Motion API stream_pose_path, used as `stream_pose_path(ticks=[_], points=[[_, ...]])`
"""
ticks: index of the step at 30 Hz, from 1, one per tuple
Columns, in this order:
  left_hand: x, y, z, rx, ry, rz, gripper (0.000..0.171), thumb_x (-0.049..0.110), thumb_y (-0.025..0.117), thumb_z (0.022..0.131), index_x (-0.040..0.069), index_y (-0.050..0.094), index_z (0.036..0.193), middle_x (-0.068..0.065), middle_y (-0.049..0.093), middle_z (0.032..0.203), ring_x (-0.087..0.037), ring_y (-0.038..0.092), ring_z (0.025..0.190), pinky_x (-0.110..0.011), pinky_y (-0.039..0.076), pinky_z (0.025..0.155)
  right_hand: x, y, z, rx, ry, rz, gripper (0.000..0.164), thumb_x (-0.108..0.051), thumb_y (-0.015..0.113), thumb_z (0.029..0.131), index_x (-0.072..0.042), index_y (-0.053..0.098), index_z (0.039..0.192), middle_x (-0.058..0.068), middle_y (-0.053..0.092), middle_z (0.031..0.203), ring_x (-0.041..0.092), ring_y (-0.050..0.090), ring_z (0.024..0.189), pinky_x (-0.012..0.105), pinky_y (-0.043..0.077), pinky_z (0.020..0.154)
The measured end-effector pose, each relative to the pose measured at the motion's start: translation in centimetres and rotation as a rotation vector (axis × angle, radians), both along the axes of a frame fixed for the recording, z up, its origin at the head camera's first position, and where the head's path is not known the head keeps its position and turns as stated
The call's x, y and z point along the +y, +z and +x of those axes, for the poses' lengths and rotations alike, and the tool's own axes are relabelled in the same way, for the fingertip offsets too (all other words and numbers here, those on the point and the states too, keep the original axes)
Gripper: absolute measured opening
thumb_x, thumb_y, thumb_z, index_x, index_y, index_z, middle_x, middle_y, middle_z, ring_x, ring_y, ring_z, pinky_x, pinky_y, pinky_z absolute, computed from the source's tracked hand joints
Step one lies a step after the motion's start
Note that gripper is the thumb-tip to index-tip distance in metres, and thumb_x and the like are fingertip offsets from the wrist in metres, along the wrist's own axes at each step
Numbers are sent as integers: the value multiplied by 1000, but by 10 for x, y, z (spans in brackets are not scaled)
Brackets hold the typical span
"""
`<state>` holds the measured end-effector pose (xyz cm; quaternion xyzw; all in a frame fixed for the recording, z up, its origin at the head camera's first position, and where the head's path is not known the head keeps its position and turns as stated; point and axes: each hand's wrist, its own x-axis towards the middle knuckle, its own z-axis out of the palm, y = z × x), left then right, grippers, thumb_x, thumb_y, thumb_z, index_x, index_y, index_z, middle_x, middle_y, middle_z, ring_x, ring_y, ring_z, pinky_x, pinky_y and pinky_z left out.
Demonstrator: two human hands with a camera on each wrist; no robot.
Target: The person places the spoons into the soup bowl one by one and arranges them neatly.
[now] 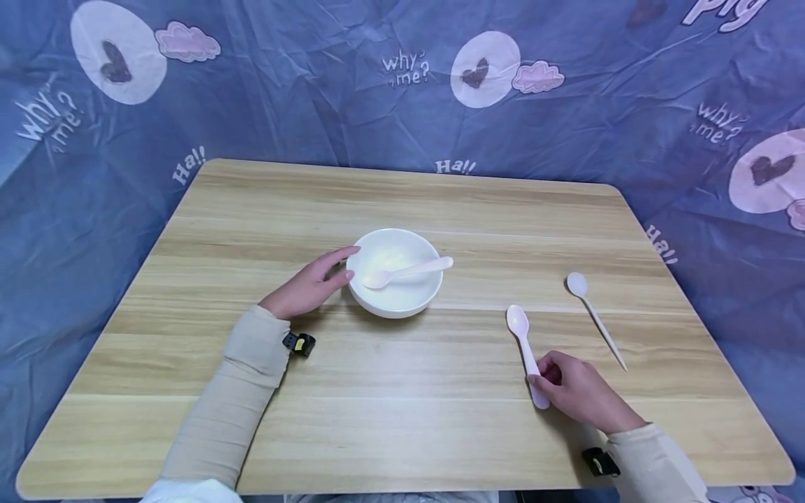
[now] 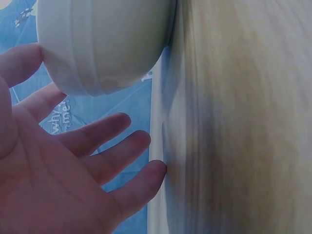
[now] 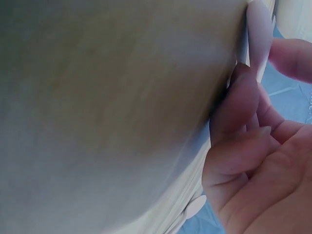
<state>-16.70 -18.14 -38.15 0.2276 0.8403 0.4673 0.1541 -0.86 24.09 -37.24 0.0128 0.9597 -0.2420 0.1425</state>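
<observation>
A white bowl (image 1: 393, 307) stands near the middle of the wooden table, with a pale pink spoon (image 1: 420, 269) lying in it, its handle over the right rim. My left hand (image 1: 308, 285) touches the bowl's left side with thumb and forefinger; in the left wrist view the other fingers (image 2: 105, 134) stretch out apart below the bowl. To the right, a second pale pink spoon (image 1: 518, 323) lies on the table, bowl end pointing away. My right hand (image 1: 581, 391) pinches its handle near the end between thumb and fingers; the right wrist view shows the handle (image 3: 259, 31) between them.
A white spoon with a thin, pointed handle (image 1: 600, 328) lies to the right, beyond my right hand. The table (image 1: 251, 209) has rounded corners. A blue printed cloth (image 1: 302, 84) hangs behind it and at both sides.
</observation>
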Motion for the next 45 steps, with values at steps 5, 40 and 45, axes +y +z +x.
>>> stream_pose_path(ticks=[5, 40, 45], points=[[1, -1, -1, 5, 0, -2, 54, 41, 44, 99, 24, 29, 148, 2, 26, 154, -17, 20, 142, -41, 21, 115, -1, 1, -1, -12, -1, -16, 12, -15, 66, 86, -7, 57, 85, -2, 57, 68, 9, 49, 59, 22, 41, 49], [1, -1, 1, 1, 11, -20, 52, 33, 44, 101, 23, 29, 149, 0, 26, 154, -20, 21, 142, -43, 22, 115, 20, 41, -18, 456, 12, 7, 2, -8, 63, 87, -6, 65, 88, 1, 59, 72, 1, 44, 58, 20, 37, 52], [2, -1, 1, -1, 9, -15, 52, 34, 43, 101, 23, 29, 149, 0, 26, 154, -20, 21, 142, -42, 22, 115, 22, 45, -21, 503, -31, -5, 4, -10, 63, 88, -7, 64, 86, 0, 52, 65, 2, 40, 53, 19, 32, 48]])
